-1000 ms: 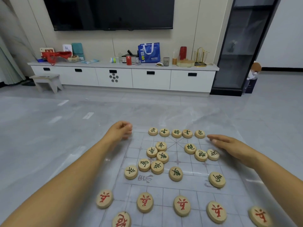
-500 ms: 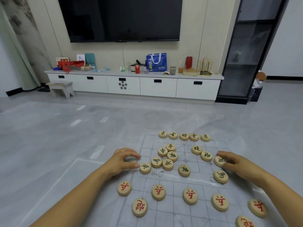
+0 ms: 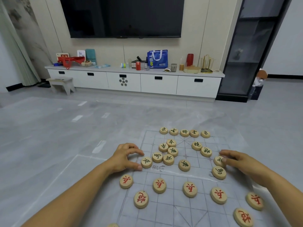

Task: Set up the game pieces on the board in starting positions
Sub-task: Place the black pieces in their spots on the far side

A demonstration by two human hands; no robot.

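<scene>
A clear grid board (image 3: 164, 208) lies on the grey floor. Round wooden pieces with green letters stand in a far row (image 3: 184, 133) and in a loose cluster (image 3: 168, 152) at mid-board. Red-lettered pieces (image 3: 159, 185) line the near half. My left hand (image 3: 124, 158) curls thumb and forefinger round a green-lettered piece (image 3: 146, 162) at the board's left edge. My right hand (image 3: 237, 161) pinches another green-lettered piece (image 3: 218, 161) at the right edge, just beyond a further green piece (image 3: 218, 172).
A long white cabinet (image 3: 134, 81) with bags, cups and jars stands against the far wall under a dark television (image 3: 124, 15). A small stool (image 3: 61, 84) sits at the left, and a dark glass cabinet (image 3: 250, 51) at the right.
Both hands have drawn back from the far row to mid-board. The left has come to the piece at the left edge, the right to the piece at the right edge.
</scene>
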